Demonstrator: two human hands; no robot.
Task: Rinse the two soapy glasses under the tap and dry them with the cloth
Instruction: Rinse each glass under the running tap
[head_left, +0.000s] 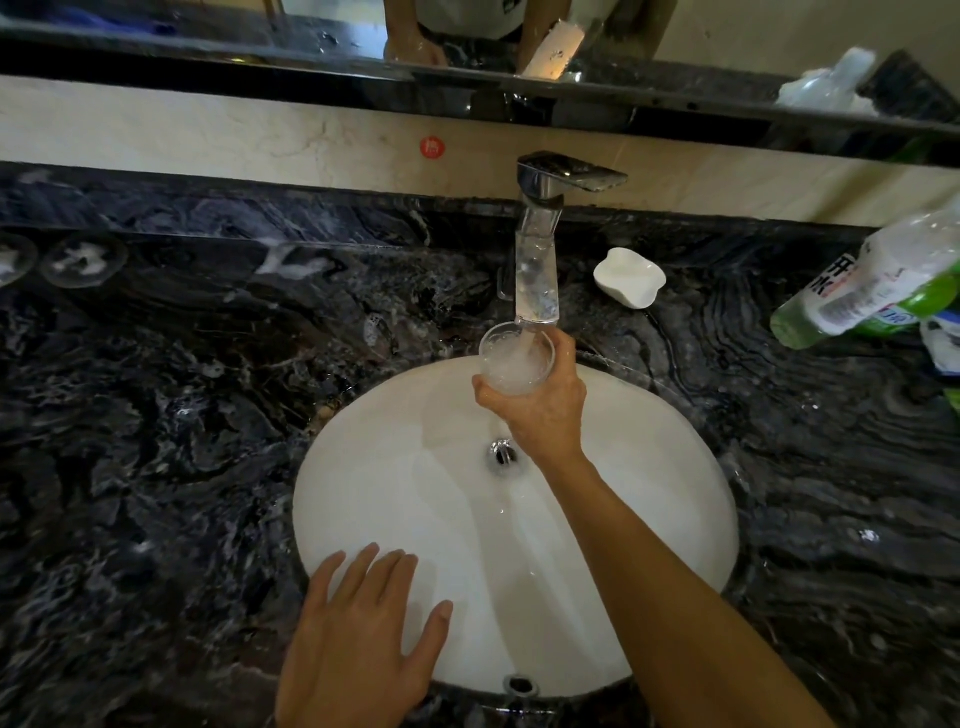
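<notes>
— Your left hand (358, 634) is nearest: fingers straight and spread, palm flat on the sink (675, 467) rim by the front edge of the bench (156, 441). It holds nothing. How far along are you?

— Early, I'd judge. Your right hand (535, 410) grips one glass (511, 364) from below and holds it over the sink, right under the running tap (543, 182). The glass froths white inside. So the first rinse is under way but not finished. The second glass and all the drying are left.

— Counts?

— One glass for certain and one tap. One white dish (629, 278) sits towards the back edge, and one green bottle (872, 296) lies at the right edge. Two round foamy shapes (83, 260) sit at the far left edge, and you can't tell whether either is the second glass. No cloth shows.
</notes>
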